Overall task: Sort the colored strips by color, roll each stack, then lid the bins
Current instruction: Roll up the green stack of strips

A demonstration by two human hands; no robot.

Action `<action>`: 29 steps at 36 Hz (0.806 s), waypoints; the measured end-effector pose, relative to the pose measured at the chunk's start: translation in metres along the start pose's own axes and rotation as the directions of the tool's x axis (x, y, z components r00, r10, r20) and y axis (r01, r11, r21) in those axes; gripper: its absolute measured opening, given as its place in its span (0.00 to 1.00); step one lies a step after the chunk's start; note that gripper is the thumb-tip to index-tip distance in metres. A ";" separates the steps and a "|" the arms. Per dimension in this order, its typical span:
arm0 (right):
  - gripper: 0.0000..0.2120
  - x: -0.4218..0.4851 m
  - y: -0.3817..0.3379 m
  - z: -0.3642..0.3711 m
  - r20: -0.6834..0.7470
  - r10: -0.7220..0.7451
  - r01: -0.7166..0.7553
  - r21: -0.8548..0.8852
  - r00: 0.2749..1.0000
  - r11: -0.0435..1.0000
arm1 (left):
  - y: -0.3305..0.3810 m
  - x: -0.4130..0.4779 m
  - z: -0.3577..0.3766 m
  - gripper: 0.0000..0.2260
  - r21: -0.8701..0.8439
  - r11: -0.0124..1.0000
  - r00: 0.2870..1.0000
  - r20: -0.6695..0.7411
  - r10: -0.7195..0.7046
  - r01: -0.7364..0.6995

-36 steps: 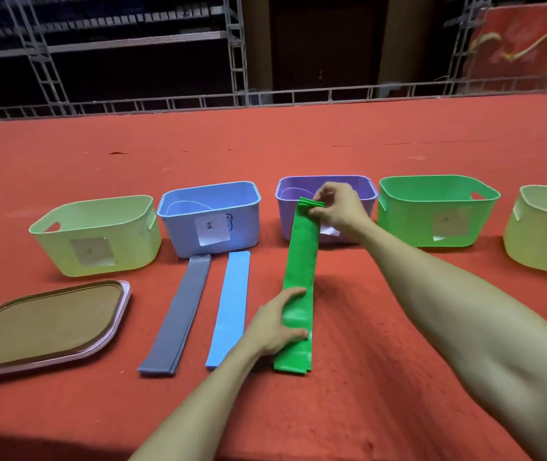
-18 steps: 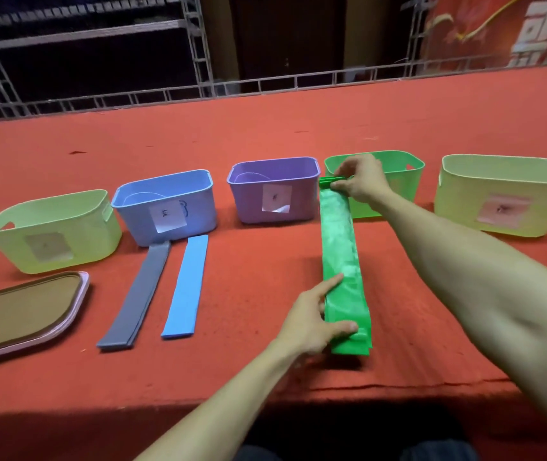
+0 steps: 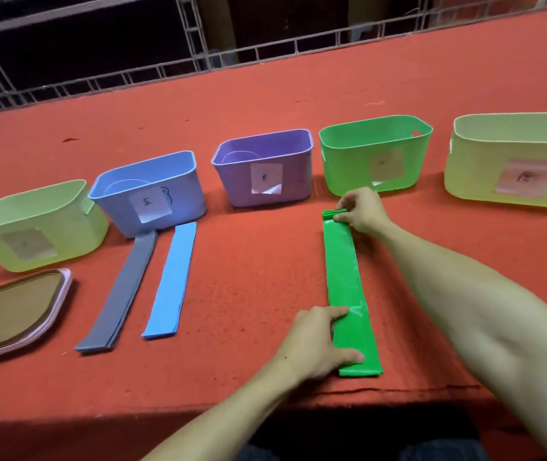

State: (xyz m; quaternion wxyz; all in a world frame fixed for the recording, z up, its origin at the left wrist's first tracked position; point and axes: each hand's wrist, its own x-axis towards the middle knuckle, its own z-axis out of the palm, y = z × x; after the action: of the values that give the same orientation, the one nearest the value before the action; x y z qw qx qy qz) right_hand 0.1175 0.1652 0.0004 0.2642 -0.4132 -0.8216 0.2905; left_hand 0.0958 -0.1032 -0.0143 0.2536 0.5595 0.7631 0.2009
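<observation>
The green stack [image 3: 345, 287] has slid rightward, away from the purple bin [image 3: 265, 168] and into line with the green bin [image 3: 375, 154]. Its far end now lies just short of that bin's front wall.

Your right grip [image 3: 362, 209] pinches that far end, fingers curled on the layered edges. Your left grip [image 3: 315, 341] lies on the near end, forefinger and thumb pressing it flat, closed round nothing.

Watch those layers: at the far end they already show as separate edges. Start the roll with a loose pinch and I'd expect the strips to fan and the roll to go crooked. The near end, farthest from the green bin, sits close to the front edge of the surface [image 3: 249, 261]. Ease the pressing fingers and it could slip over.

Left of the green bin: the purple bin, then the blue bin [image 3: 152, 191] with a blue stack [image 3: 170, 281] and a grey stack [image 3: 122, 291] before it, then a pale bin [image 3: 33, 227] and a lid [image 3: 9, 311] lying flat. Right of it, another pale bin [image 3: 514, 161].

Red carpet covers the surface. Beyond the bins stand a metal rail [image 3: 199, 61] and dark shelving.
</observation>
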 end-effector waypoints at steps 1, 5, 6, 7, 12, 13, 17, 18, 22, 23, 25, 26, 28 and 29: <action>0.07 0.001 0.002 0.002 0.002 -0.001 0.001 -0.002 1.000 1.000 | 0.002 -0.001 -0.002 0.35 0.071 0.997 1.000 0.011 0.002 -0.002; 0.07 0.000 0.006 0.007 0.026 -0.010 0.011 -0.019 1.000 1.000 | 0.000 0.001 -0.011 0.34 0.132 0.991 0.998 0.069 -0.005 -0.004; 0.07 0.000 0.008 0.008 0.036 -0.008 0.009 -0.026 0.999 1.000 | -0.001 0.003 -0.012 0.34 0.142 0.990 0.997 0.079 0.002 -0.013; 0.07 0.000 0.011 0.009 0.046 -0.007 0.008 -0.035 0.999 0.999 | -0.001 0.004 -0.013 0.34 0.152 0.988 0.996 0.086 0.016 -0.029; 0.07 0.001 0.024 0.015 0.056 -0.003 0.007 -0.062 0.998 0.998 | -0.004 0.020 -0.025 0.26 0.066 0.995 0.987 0.145 0.070 -0.080; 0.07 0.001 0.025 0.015 0.056 -0.003 0.007 -0.058 0.998 0.998 | -0.007 0.028 -0.029 0.22 0.000 0.996 0.987 0.137 0.083 -0.084; 0.07 0.004 0.028 0.015 0.057 -0.018 0.021 -0.051 0.998 0.998 | -0.023 0.077 -0.045 0.09 -0.078 0.993 0.994 -0.073 0.087 -0.093; 0.07 0.004 0.029 0.015 0.058 -0.020 0.023 -0.045 0.998 0.999 | -0.027 0.092 -0.048 0.07 -0.084 0.993 0.988 -0.134 0.071 -0.083; 0.07 0.009 0.033 0.017 0.073 -0.043 0.046 -0.046 0.996 0.998 | -0.034 0.148 -0.054 0.08 -0.084 0.994 0.953 -0.301 0.039 -0.067; 0.07 0.011 0.035 0.018 0.076 -0.044 0.048 -0.046 0.996 0.998 | -0.035 0.161 -0.054 0.10 -0.068 0.995 0.944 -0.327 0.043 -0.068; 0.07 0.016 0.040 0.021 0.080 -0.039 0.043 -0.049 0.996 0.998 | -0.034 0.181 -0.053 0.13 -0.061 0.995 0.933 -0.356 0.055 -0.082; 0.08 0.018 0.043 0.022 0.079 -0.036 0.041 -0.054 0.996 0.998 | -0.033 0.189 -0.051 0.14 -0.057 0.994 0.928 -0.365 0.069 -0.096; 0.10 0.020 0.047 0.023 0.078 -0.039 0.043 -0.052 0.996 0.998 | -0.034 0.202 -0.047 0.15 -0.039 0.990 0.916 -0.385 0.109 -0.134; 0.10 0.020 0.048 0.023 0.074 -0.042 0.046 -0.045 0.996 0.998 | -0.035 0.208 -0.045 0.16 -0.028 0.987 0.910 -0.394 0.132 -0.155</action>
State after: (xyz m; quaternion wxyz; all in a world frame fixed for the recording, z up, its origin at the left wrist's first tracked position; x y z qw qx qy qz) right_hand 0.1169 0.1997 -0.0453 0.2307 -0.3903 -0.8461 0.2802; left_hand -0.0090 0.0841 -0.0328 0.0972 0.5548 0.7490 0.3490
